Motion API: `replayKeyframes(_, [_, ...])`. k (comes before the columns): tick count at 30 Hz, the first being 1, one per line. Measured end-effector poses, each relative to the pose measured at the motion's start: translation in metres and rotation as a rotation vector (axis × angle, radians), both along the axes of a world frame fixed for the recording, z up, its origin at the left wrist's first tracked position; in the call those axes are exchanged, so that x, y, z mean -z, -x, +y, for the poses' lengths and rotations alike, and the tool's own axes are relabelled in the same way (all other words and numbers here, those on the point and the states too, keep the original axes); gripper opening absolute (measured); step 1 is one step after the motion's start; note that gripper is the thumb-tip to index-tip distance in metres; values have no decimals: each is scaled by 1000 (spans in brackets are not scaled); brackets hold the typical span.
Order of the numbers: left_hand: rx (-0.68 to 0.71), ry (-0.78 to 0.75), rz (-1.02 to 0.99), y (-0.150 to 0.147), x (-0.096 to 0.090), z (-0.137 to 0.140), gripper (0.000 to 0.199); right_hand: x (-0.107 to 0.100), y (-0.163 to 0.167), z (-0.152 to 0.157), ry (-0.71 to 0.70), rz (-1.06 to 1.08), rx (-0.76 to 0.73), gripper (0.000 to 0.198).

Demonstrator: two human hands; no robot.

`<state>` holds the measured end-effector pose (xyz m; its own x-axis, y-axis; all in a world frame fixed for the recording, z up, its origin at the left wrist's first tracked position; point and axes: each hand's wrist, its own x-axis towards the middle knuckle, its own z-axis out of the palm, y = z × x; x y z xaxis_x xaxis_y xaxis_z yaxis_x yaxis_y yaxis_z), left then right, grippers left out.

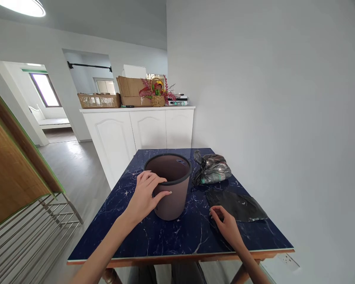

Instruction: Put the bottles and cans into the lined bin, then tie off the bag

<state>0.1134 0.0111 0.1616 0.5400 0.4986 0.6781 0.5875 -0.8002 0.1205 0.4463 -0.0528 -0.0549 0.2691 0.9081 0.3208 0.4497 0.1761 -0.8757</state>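
Note:
A brown waste bin (171, 201) with a black rim stands upright on the blue marbled table (171, 238). My left hand (146, 197) grips its near-left rim, with the fingers over the edge and the thumb against the outer wall. Further right lies a flat black plastic bag (242, 205). At the bag's near-left edge rests my right hand (223, 223), its fingers curled towards the thumb; whether they hold a bit of the bag is hidden. Beyond that, a knotted, full black garbage bag (214, 169) sits to the right of the bin.
A white wall (269, 118) borders the table's right side. White cabinets (148, 130) behind it carry cardboard boxes (99, 101) and a flower basket (157, 100). On the left is a metal rack (56, 213) beside a tan panel (14, 165).

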Motion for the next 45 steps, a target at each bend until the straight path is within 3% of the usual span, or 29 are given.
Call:
replayKeyframes(4, [16,16,5,11,-6,0,24,1,0,1,0,0,-16,47])
replayKeyframes(10, [-71,-38,27,50,-16,13,31,1,1,-1,3,-1,-33,45])
replayKeyframes(20, [-258,77,154,125,-41,104,71,-1,0,-6,36,-15,-38,46])
replayKeyframes(29, [-337,-36,201,131,-35,113,69,0,0,-4,38,-19,-34,44])
replayKeyframes(35, [-359,-6,212,141,-39,123,73,0,0,-4,37,-24,-28,47])
replayKeyframes(38, [-335,-32,223,139,-45,115,70,0,1,-3,38,-33,-32,49])
replayKeyframes(41, [-309,-142,166,128,-39,81,64,1,1,-4,49,-46,-32,48])
replayKeyframes(43, [-282,-141,108,119,-20,46,57,2,1,-4,59,-55,-31,46])
replayKeyframes(45, [-238,-42,70,115,11,11,48,2,1,-5,68,-63,-31,45])
